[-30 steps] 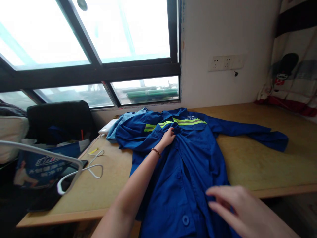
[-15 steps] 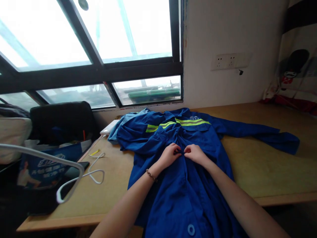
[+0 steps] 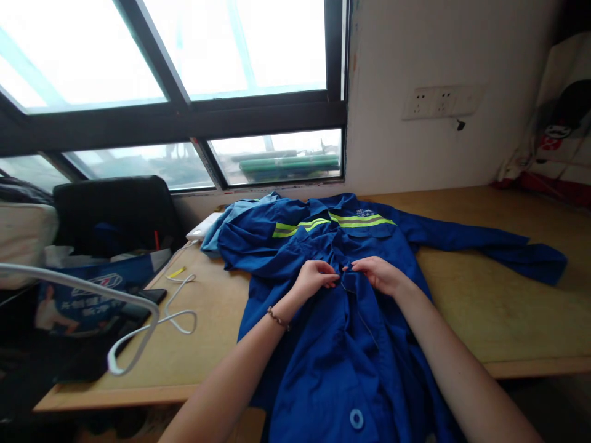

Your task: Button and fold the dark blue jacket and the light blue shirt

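Note:
A blue work jacket [image 3: 318, 332] with yellow-green reflective stripes across the chest lies spread on the table, its front facing up and its lower part hanging over the near edge. My left hand [image 3: 316, 277], with a bracelet at the wrist, pinches the cloth at the front opening. Just to the right, my right hand [image 3: 376, 274] grips the other front edge and holds it slightly raised and folded back. The fingertips of both hands are close together; whether a button lies between them is too small to tell. A round blue button [image 3: 356, 419] shows near the hem.
The wooden table [image 3: 498, 307] stands below a window and wall sockets [image 3: 443, 101]. Light blue cloth [image 3: 212, 243] and a white device [image 3: 203, 227] lie left of the jacket. A white cable [image 3: 138, 301] loops at the left, near a dark bag [image 3: 113, 212].
My right hand has moved slightly up and right, lifting the front edge of the jacket away from my left hand. My left hand stays at the opening. The view has shifted a little.

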`<state>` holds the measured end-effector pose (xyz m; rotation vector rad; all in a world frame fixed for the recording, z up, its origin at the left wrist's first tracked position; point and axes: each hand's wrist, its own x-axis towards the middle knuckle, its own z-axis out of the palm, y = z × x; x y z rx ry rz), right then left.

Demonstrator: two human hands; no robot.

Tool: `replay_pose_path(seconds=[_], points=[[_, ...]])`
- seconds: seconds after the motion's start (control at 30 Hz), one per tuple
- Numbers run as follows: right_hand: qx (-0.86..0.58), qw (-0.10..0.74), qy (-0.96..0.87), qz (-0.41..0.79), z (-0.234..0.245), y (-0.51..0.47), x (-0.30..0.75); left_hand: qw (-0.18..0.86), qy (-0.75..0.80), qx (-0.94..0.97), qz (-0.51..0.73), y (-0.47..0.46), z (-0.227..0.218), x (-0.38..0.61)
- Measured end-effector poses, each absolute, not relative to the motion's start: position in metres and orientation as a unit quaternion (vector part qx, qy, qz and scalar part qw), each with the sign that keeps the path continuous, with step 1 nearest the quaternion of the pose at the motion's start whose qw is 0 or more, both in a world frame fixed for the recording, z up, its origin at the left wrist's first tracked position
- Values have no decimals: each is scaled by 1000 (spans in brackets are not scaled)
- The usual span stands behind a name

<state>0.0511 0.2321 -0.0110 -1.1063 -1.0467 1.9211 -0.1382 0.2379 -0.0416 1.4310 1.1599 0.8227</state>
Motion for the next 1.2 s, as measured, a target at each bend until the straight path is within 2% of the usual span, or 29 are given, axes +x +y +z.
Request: replay_pose_path(seconds=[0.1,0.23,0.63,0.83,1.2], points=[[-421,351,-380,745,-11,234,51,625,464,520,351,235,-35,-137],[-420,338,-378,753,-10,233,52,679,417,461,391,232,-34,-136],[-406,334,-404,749,-14,233,52,654,418,436,456,229,-36,-131],[-503,363,-486,616,-20,233,43,635,426,445,466,226,-34,-129],[-535,396,-676,315,-24,225,29,625,440,446,466,226,-37,-130]])
